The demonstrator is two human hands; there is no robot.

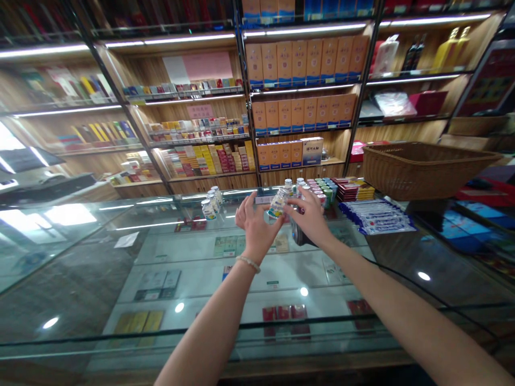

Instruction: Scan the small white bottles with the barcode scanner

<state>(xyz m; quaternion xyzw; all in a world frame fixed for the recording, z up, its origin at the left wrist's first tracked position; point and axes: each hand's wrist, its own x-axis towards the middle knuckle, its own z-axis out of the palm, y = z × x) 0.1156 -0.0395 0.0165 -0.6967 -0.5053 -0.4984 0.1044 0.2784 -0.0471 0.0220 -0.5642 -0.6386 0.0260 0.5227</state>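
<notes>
Between both hands, above the glass counter, is a small white bottle (277, 205) with a yellow and green label, tilted a little. My left hand (258, 222) has its thumb and fingers curved around the bottle's left side. On the other side, my right hand (308, 214) pinches the same bottle with thumb and fingertips. Just behind stand other small white-capped bottles (288, 185). A dark rounded device (300, 235) sits under my right hand, partly covered by it. To the left, a short row of similar white bottles (209, 208) stands on the glass.
The glass counter (193, 292) holds flat packs inside. Right of my hands are rows of small coloured tubs (330, 190), red packs (348, 188), blue-and-white sticks (378, 215) and a wicker basket (402, 174). A black cable (418, 287) crosses the right side. Stocked shelves (298, 91) line the back wall.
</notes>
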